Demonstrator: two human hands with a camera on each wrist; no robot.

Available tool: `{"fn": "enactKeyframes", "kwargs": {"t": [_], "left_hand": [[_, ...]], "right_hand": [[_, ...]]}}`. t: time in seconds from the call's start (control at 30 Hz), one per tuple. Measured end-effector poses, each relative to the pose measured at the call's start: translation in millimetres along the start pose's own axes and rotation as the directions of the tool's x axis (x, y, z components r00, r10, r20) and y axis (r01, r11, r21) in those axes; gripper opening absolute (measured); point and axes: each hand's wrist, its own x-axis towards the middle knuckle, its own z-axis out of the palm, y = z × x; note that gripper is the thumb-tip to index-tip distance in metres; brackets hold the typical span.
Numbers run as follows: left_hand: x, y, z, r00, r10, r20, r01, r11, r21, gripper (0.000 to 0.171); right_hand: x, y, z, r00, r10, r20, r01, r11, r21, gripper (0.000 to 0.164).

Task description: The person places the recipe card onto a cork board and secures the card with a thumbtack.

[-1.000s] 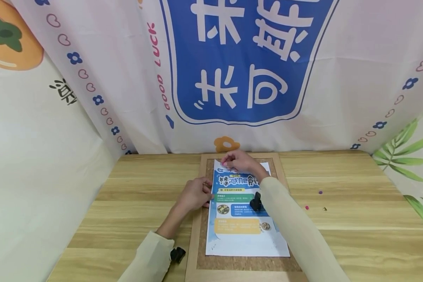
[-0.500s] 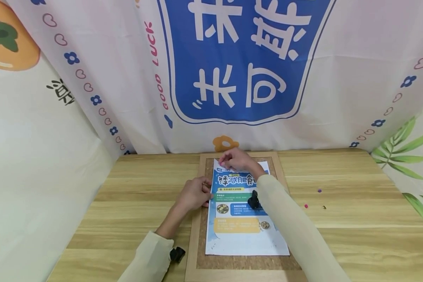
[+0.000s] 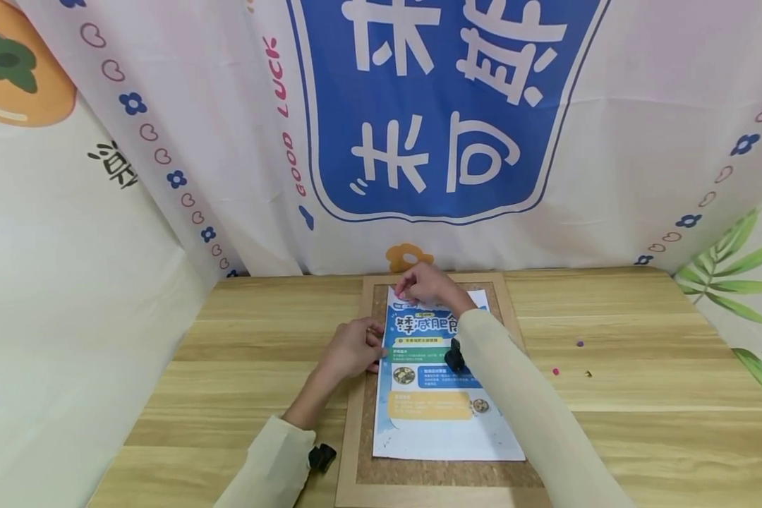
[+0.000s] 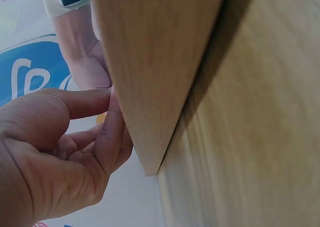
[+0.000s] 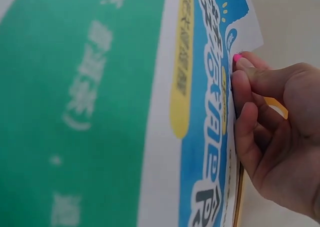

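A printed poster in blue, green and yellow lies on a framed cork board. My right hand is at the poster's upper left corner. Between its thumb and index finger it pinches a pink pushpin, its head against the paper; the point is hidden. Farther down, my left hand touches the poster's left edge with thumb and fingertips, loosely bent. In the left wrist view the board's wooden frame hides where those fingertips meet the paper.
On the wooden table, right of the board, lie a purple pushpin, a pink-headed pin and a small gold-coloured piece. A printed cloth hangs behind the table's back edge, close to the board's far end.
Both hands stay at the same spots on the poster. The right forearm and wrist have shifted slightly to the left while the pink pushpin stays at the corner.
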Motion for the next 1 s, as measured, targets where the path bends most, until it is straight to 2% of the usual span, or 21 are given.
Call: {"fn": "enactKeyframes", "kwargs": {"t": [0.27, 0.57, 0.8, 1.0], "left_hand": [[0.6, -2.0, 0.0, 1.000, 0.010, -0.006, -0.010, 1.000, -0.009, 0.033], [0.2, -1.6, -0.3, 1.000, 0.009, -0.006, -0.009, 1.000, -0.002, 0.032], [-1.6, -0.9, -0.9, 1.000, 0.011, 0.003, -0.010, 1.000, -0.010, 0.033], [-1.0, 0.1, -2.0, 1.000, 0.007, 0.002, -0.007, 1.000, -0.010, 0.033]], "right_hand": [[2, 1, 0, 1.000, 0.018, -0.006, -0.017, 1.000, 0.008, 0.011], [6, 9, -4, 0.999, 0.046, 0.013, -0.047, 0.993, 0.109, 0.011], [6, 11, -6, 0.996, 0.061, 0.059, -0.071, 0.978, 0.194, 0.012], [11, 11, -9, 0.996, 0.066, 0.063, -0.076, 0.982, 0.171, 0.012]]}}
